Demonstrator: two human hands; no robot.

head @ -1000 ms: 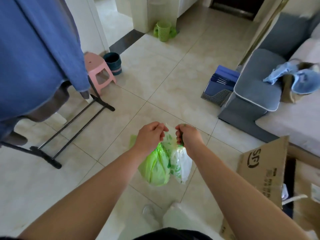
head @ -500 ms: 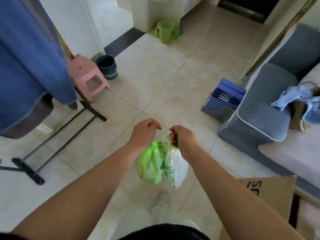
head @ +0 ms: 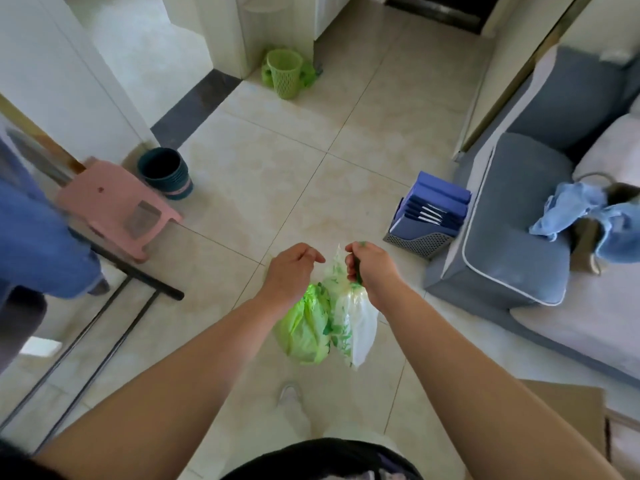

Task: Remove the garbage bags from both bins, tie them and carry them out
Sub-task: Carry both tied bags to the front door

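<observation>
Two filled garbage bags hang side by side above the tiled floor in front of me. My left hand [head: 294,271] grips the neck of the bright green bag [head: 304,330]. My right hand [head: 370,268] grips the neck of the white bag with green print [head: 356,327]. The two bags touch each other. A green mesh bin [head: 284,77] stands at the far wall corner, and a dark teal bin [head: 166,172] sits by the left wall. Neither bin shows a bag inside from here.
A pink stool [head: 114,206] and a black drying rack [head: 104,323] with blue clothes stand at the left. A grey sofa [head: 519,216] and a file holder [head: 429,220] are on the right, a cardboard box [head: 571,410] at the lower right. A dark doorway [head: 436,8] lies ahead.
I have walked forward: the stool, rack and cardboard box slid back and outward, and the bins and the doorway came closer. Both hands kept their hold on the bags.
</observation>
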